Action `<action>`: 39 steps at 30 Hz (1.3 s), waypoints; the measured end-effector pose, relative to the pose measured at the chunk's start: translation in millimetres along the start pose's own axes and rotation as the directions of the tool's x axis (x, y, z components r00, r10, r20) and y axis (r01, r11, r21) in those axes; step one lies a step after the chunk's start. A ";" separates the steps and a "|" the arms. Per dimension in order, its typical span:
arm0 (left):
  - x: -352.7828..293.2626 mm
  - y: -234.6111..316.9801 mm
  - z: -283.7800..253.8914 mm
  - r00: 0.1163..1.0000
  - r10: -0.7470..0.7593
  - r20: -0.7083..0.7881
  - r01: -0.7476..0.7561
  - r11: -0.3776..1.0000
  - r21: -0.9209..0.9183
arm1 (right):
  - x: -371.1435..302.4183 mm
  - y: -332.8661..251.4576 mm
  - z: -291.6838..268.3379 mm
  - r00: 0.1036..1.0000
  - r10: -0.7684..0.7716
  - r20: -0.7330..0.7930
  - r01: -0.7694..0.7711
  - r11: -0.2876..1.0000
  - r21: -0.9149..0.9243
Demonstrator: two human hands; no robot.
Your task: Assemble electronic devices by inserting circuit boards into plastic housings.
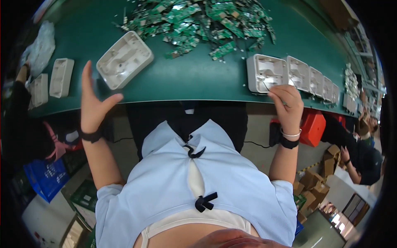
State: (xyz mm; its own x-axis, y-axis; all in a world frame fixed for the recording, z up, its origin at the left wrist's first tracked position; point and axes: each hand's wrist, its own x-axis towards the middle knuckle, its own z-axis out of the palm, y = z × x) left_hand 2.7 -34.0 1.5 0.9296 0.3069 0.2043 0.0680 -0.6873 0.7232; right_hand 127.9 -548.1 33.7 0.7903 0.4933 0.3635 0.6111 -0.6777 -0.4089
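Observation:
My left hand (96,103) is open at the table's front edge, thumb and fingers spread and nothing between them. Just beyond it, a white plastic housing (144,56) lies tilted at an angle, its hollow inside facing up. At the right, the fingers of my right hand (288,105) are pinched together in front of another open white housing (253,76). A thin dark sliver, perhaps a wire end, sticks out past the fingertips over that housing. What lies inside the pinch is mostly hidden.
Green circuit boards (182,25) are heaped at the back of the green table (198,78). Several white housings (316,81) stand in a row at the right, with more housings (62,78) at the left by a plastic bag (41,45). Other people sit at both sides.

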 end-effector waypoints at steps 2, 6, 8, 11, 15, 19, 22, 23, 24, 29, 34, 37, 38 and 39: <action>4.5 -3.9 5.7 0.996 0.037 0.076 -0.029 0.994 -0.102 | 1.1 2.7 -0.6 1.000 -0.004 0.022 0.004 1.000 0.016; 10.3 6.4 16.2 0.995 -0.012 0.101 0.029 0.985 -0.170 | -0.6 7.0 -0.6 0.997 0.015 0.076 -0.016 1.000 0.014; 13.0 3.4 20.4 0.994 -0.034 0.103 0.053 0.980 -0.190 | -3.0 12.7 -2.1 0.998 0.035 0.058 -0.035 0.999 -0.007; 11.8 -15.0 22.1 0.999 -0.013 0.033 0.015 0.998 -0.064 | -5.8 24.9 -2.2 0.998 0.060 0.034 -0.058 0.998 -0.034; 8.2 -20.1 24.7 0.999 -0.026 0.030 0.026 1.000 0.003 | -7.5 55.8 -7.4 0.996 0.089 0.001 -0.089 0.993 -0.077; 11.4 -15.8 25.9 0.999 -0.014 0.039 0.012 0.999 0.042 | -12.1 95.7 -18.7 0.991 0.129 -0.024 -0.131 0.983 -0.130; 11.7 -18.4 28.6 0.999 -0.020 0.045 0.020 1.000 0.007 | -11.8 118.9 -20.2 0.986 0.158 -0.043 -0.163 0.974 -0.157; 11.1 -18.1 29.5 0.999 -0.023 0.046 0.024 1.000 -0.011 | -9.2 123.0 -20.5 0.990 0.128 -0.060 -0.138 0.969 -0.204; 9.9 -17.2 30.1 0.999 -0.022 0.049 0.023 1.000 -0.015 | -7.7 126.4 -21.2 0.992 0.097 -0.076 -0.113 0.961 -0.252; -10.1 1.1 34.3 0.999 -0.011 0.043 0.016 0.992 -0.125 | 14.0 90.3 -12.1 0.969 -0.051 -0.240 -0.064 0.891 -0.449; -17.5 44.7 59.6 0.979 0.146 0.141 -0.113 0.969 -0.218 | 63.7 42.3 54.7 0.954 0.261 -0.146 -0.256 0.965 0.056; -18.2 64.9 75.9 0.958 0.227 0.177 -0.189 0.959 -0.209 | 94.3 55.6 77.5 0.957 0.279 -0.074 -0.283 0.958 -0.048; -17.3 69.2 81.9 0.949 0.258 0.181 -0.223 0.955 -0.196 | 97.2 66.7 84.5 0.954 0.300 -0.026 -0.300 0.954 -0.012; -16.9 71.8 86.9 0.942 0.283 0.182 -0.252 0.952 -0.174 | 101.7 72.0 92.3 0.950 0.312 0.026 -0.313 0.949 0.030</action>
State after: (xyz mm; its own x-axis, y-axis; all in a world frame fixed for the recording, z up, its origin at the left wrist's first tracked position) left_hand 23.3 -145.7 -7.4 0.9606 -0.0250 0.2768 -0.2327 -0.6167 0.7520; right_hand 256.4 -496.4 -36.1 0.9425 0.2709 0.1960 0.3342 -0.7813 -0.5272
